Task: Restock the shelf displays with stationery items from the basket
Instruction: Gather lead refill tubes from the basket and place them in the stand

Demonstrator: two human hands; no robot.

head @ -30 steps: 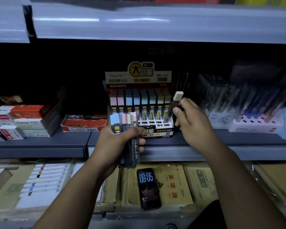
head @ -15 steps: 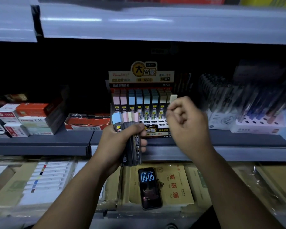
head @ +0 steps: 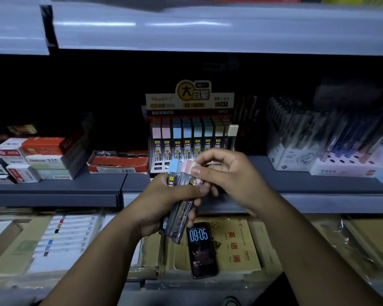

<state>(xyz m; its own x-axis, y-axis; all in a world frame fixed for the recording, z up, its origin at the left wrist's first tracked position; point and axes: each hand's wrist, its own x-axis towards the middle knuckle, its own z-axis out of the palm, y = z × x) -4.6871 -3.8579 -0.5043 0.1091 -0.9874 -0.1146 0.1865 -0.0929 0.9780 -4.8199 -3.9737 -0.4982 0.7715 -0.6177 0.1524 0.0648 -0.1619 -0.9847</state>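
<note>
Fingers [head: 205,156] of the right hand [head: 232,175] are curled in, thumb and forefinger closing in a narrow pinch on the cap of the cream-capped tube [head: 194,166] at the right edge of the bundle of lead tubes [head: 179,176]. The head view, the only one, does not show whether that tube has begun to slide free.

The left hand [head: 164,202] wraps the bundle around its middle, thumb across the front. The tubes stand nearly upright, caps at the far end and leaning a little right, lower ends pointing near and left, above the phone [head: 200,248].

The display box [head: 192,100] stands on the shelf [head: 53,186] just beyond both hands, its tubes upright in rows. White slots at its near left corner look empty; the rest of the front row is hidden behind the hands.

I judge that the coming move is a pull along the tube's long axis, up and away from the left hand's grip, then a short carry farther in. The right hand is the nearer to the box. No basket is in view.
</note>
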